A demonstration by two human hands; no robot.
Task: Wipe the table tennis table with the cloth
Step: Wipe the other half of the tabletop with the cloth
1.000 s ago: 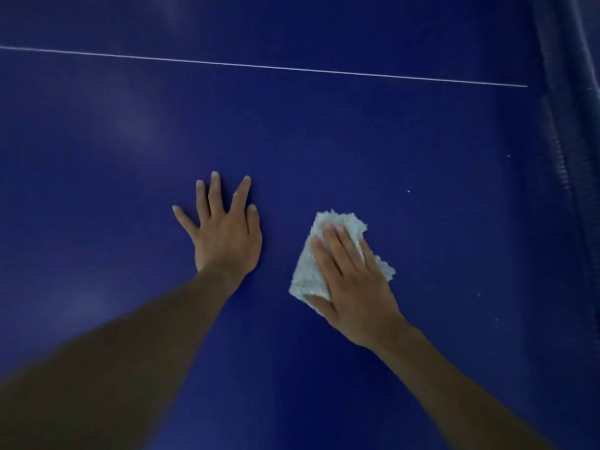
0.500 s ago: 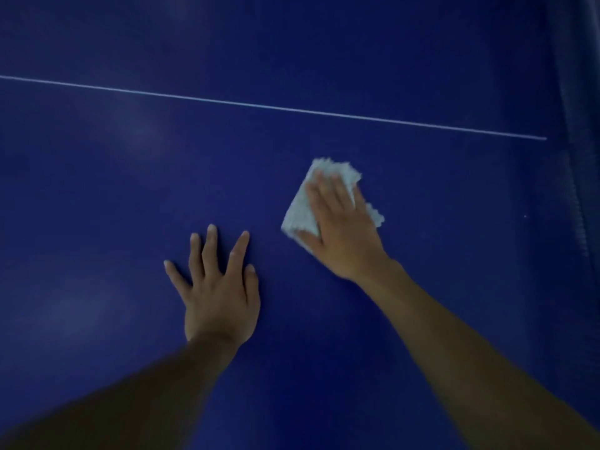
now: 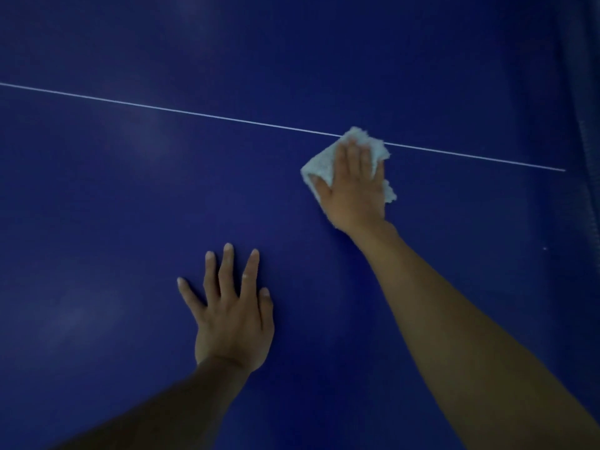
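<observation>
The dark blue table tennis table (image 3: 130, 206) fills the head view, with a thin white line (image 3: 194, 112) running across it. A crumpled white cloth (image 3: 319, 165) lies on the table at that line, right of centre. My right hand (image 3: 355, 186) lies flat on top of the cloth and presses it down with straight fingers; the cloth sticks out on both sides of the hand. My left hand (image 3: 232, 316) rests palm down on the bare table nearer to me, fingers spread, holding nothing.
The net (image 3: 584, 125) runs along the right edge of the view, dim and blurred. A tiny white speck (image 3: 544, 248) sits on the table surface near it.
My right hand has pushed the cloth away from me, up to the white line. My left hand stays planted on the table, lower in view now.
</observation>
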